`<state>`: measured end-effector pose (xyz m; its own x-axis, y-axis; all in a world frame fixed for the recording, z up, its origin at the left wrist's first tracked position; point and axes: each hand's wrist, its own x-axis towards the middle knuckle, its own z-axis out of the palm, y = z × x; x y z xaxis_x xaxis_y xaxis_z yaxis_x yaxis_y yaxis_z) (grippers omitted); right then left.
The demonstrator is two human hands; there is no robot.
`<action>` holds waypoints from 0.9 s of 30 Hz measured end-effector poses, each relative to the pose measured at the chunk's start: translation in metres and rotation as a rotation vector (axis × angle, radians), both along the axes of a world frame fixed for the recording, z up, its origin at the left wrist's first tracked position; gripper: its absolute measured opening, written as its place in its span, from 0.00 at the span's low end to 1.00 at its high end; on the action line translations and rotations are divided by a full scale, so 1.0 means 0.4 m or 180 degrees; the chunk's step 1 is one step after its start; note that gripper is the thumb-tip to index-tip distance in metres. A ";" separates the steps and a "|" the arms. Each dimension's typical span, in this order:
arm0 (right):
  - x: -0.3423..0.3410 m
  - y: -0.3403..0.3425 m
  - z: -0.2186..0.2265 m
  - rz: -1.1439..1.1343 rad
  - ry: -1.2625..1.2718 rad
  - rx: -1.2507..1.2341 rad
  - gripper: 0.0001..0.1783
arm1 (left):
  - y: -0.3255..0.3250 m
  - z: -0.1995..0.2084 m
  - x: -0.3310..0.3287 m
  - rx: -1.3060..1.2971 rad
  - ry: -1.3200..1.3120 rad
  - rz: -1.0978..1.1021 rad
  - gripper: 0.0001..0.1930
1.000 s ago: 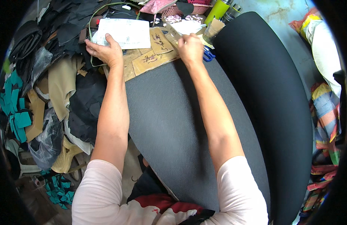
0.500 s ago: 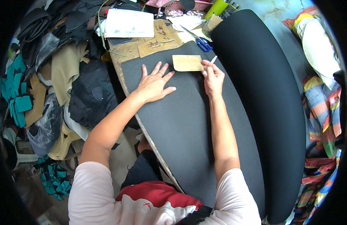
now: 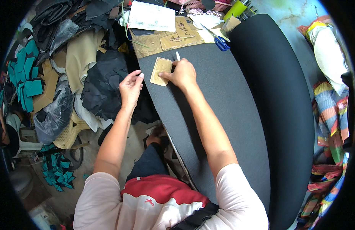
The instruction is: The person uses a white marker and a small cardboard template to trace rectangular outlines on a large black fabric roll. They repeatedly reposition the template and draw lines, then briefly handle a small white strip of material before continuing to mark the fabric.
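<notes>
My right hand (image 3: 184, 74) is over the left part of a dark grey fabric sheet (image 3: 223, 103) on the table. Its thumb lies on a small tan cardboard piece (image 3: 160, 68) with rounded corners, the fingers at its right edge. A white pen-like stick (image 3: 177, 56) pokes up from the same hand. My left hand (image 3: 130, 89) hangs in the air just beyond the table's left edge, apart from the cardboard. Its fingers are curled with thumb and forefinger together; I cannot make out whether anything is between them.
A thick black roll (image 3: 273, 96) lies along the sheet's right side. Blue-handled scissors (image 3: 222, 43), brown card pieces (image 3: 183, 28) and white paper (image 3: 151, 16) are at the far end. Dark scraps (image 3: 104, 84) and a beige plastic chair (image 3: 72, 132) stand left of the table.
The cardboard piece has moved left and turned upright in my right hand. My left hand has lifted off the sheet, moved left past the table edge and curled its fingers.
</notes>
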<state>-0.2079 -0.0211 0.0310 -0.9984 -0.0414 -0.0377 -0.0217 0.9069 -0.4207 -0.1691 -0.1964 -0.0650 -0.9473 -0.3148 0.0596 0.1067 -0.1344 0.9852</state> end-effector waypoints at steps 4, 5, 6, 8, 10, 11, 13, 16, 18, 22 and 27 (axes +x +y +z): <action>0.013 -0.034 -0.027 0.0712 0.0790 -0.0162 0.29 | 0.028 -0.002 -0.003 0.0541 0.0145 -0.0078 0.14; 0.003 -0.038 -0.035 0.0783 0.0813 -0.0201 0.30 | 0.031 -0.004 -0.008 0.0649 0.0354 -0.0113 0.16; -0.004 -0.041 -0.043 0.0780 0.0859 -0.0223 0.29 | 0.027 -0.005 -0.017 0.0201 0.0391 -0.0060 0.17; -0.019 -0.041 -0.052 0.0821 0.0876 -0.0241 0.29 | 0.014 -0.006 -0.033 -0.0637 0.0556 -0.0063 0.20; -0.029 -0.036 -0.053 0.0860 0.0782 -0.0229 0.30 | -0.007 -0.002 -0.047 -0.1201 0.0487 -0.0352 0.22; -0.031 -0.031 -0.050 0.0890 0.0685 -0.0224 0.32 | -0.019 0.004 -0.049 -0.1465 0.0334 -0.0506 0.23; -0.036 -0.019 -0.043 0.0859 0.0404 -0.0774 0.36 | -0.029 0.019 -0.055 -0.0977 0.0003 -0.0930 0.24; -0.043 0.009 -0.036 0.0541 0.0011 -0.2269 0.44 | -0.032 0.047 -0.050 -0.0512 -0.0324 -0.1175 0.25; -0.052 0.012 -0.043 0.0334 0.0128 -0.3207 0.26 | -0.024 0.060 -0.044 -0.0502 -0.0404 -0.1143 0.25; -0.074 -0.004 -0.069 -0.0043 -0.0037 -0.3052 0.11 | -0.012 0.068 -0.037 -0.0626 -0.0396 -0.1065 0.26; -0.101 -0.053 -0.087 0.0046 0.0615 -0.2936 0.11 | -0.019 0.064 -0.043 -0.0457 -0.0377 -0.1101 0.27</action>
<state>-0.2483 -0.0423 -0.0038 -0.9831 0.0152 0.1822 -0.1747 0.2167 -0.9605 -0.1864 -0.2041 -0.0394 -0.9990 0.0278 -0.0364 -0.0365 -0.0025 0.9993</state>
